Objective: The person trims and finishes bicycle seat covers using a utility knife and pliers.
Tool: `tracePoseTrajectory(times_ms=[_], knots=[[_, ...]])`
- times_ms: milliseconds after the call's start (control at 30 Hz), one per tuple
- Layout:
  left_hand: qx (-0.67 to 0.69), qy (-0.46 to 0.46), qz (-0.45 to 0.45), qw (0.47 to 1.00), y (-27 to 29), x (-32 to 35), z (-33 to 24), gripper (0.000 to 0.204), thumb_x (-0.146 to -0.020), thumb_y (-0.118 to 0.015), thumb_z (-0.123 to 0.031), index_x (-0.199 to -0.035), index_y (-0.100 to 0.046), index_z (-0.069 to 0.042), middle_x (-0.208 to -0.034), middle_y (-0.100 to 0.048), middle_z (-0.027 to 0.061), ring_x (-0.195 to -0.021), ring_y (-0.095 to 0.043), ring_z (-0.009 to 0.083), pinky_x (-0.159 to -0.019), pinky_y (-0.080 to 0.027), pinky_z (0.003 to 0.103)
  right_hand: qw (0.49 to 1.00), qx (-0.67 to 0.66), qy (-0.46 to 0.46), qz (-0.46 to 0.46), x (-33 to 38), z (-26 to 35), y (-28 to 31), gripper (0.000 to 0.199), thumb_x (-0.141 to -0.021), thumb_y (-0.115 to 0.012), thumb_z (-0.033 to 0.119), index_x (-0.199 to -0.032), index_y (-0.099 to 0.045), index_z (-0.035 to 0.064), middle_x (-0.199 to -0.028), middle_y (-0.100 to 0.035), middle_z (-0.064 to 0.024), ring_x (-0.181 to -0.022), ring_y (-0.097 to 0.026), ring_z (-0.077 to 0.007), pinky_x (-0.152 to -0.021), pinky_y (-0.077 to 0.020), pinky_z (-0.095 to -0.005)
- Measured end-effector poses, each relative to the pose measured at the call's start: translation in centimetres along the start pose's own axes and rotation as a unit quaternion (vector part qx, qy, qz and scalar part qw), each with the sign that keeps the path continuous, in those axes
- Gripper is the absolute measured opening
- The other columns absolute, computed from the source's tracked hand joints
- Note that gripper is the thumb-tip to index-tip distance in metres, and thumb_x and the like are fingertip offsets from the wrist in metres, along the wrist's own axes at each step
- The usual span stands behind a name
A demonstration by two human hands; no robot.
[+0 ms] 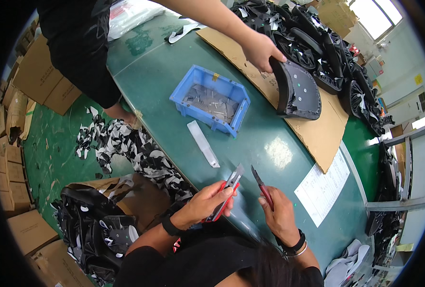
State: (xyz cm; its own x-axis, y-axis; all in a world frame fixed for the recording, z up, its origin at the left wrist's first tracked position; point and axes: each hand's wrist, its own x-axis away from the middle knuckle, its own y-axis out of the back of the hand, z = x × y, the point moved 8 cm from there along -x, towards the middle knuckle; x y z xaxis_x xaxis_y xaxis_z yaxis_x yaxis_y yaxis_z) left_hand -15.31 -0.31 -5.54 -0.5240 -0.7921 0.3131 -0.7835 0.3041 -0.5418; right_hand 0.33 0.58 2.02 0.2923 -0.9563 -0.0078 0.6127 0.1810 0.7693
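My left hand is closed round a red utility knife, its silver blade pointing up and away over the table edge. In my right hand is a slim, dark-jawed pair of pliers with red handles, its tip close to the blade but apart from it. A narrow, whitish translucent plastic case lies on the green table just beyond the knife. Farther back stands a blue plastic bin holding grey scraps and small thin metal pieces.
Across the table another person's hand grips a black padded seat part over flat cardboard. Black parts are piled behind. A printed sheet lies at right. Fabric scraps and a box of black pieces are at left.
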Motion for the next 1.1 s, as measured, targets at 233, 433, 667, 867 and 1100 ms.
tracePoseTrajectory(times_ms=[233,433,667,867,1100], knots=[[-0.009,-0.005,-0.008,1.000,0.2,0.4,-0.3,0.036,-0.101,-0.044,-0.035,-0.107,-0.052,-0.001,-0.079,-0.057,0.0034,-0.065,-0.057,0.0100,-0.063,-0.047,0.023,0.998,0.044,0.033,0.035,0.2,0.9,-0.9,0.026,-0.088,-0.062,0.013,-0.108,-0.056,-0.0028,-0.111,-0.059,-0.0222,-0.097,-0.057,-0.0407,-0.083,-0.0468,-0.0449],[0.010,-0.011,-0.012,1.000,0.7,0.4,-0.3,0.035,-0.101,-0.045,-0.035,-0.107,-0.052,-0.001,-0.079,-0.057,0.0030,-0.065,-0.057,0.0094,-0.061,-0.046,0.023,0.999,0.029,0.021,0.041,0.3,1.2,-1.2,0.026,-0.088,-0.062,0.013,-0.108,-0.056,-0.0032,-0.108,-0.059,-0.0225,-0.094,-0.057,-0.0411,-0.082,-0.0473,-0.0441],[0.001,0.015,-0.006,1.000,0.8,0.6,0.0,0.035,-0.101,-0.045,-0.037,-0.106,-0.053,-0.003,-0.081,-0.059,0.0037,-0.067,-0.059,0.0103,-0.063,-0.046,0.023,0.998,0.042,0.039,0.030,0.2,1.7,-1.4,0.022,-0.084,-0.066,0.010,-0.101,-0.058,-0.0004,-0.100,-0.058,-0.0186,-0.086,-0.058,-0.0371,-0.072,-0.0481,-0.0425],[-0.015,0.014,-0.014,1.000,1.4,0.8,0.0,0.036,-0.101,-0.045,-0.037,-0.106,-0.053,-0.003,-0.080,-0.059,0.0035,-0.066,-0.059,0.0102,-0.063,-0.046,0.023,0.997,0.060,0.033,0.042,-0.2,2.2,-1.7,0.020,-0.084,-0.066,0.012,-0.099,-0.057,0.0016,-0.092,-0.057,-0.0163,-0.081,-0.058,-0.0356,-0.065,-0.0474,-0.0423],[0.035,0.040,0.002,0.999,1.8,1.1,0.3,0.038,-0.100,-0.045,-0.037,-0.108,-0.053,-0.002,-0.078,-0.059,0.0039,-0.066,-0.059,0.0111,-0.062,-0.047,0.022,0.974,-0.124,-0.088,0.167,0.3,0.2,-4.0,0.030,-0.097,-0.055,0.031,-0.087,-0.048,0.0037,-0.068,-0.046,-0.0063,-0.060,-0.047,-0.0193,-0.057,-0.0395,-0.0329]])
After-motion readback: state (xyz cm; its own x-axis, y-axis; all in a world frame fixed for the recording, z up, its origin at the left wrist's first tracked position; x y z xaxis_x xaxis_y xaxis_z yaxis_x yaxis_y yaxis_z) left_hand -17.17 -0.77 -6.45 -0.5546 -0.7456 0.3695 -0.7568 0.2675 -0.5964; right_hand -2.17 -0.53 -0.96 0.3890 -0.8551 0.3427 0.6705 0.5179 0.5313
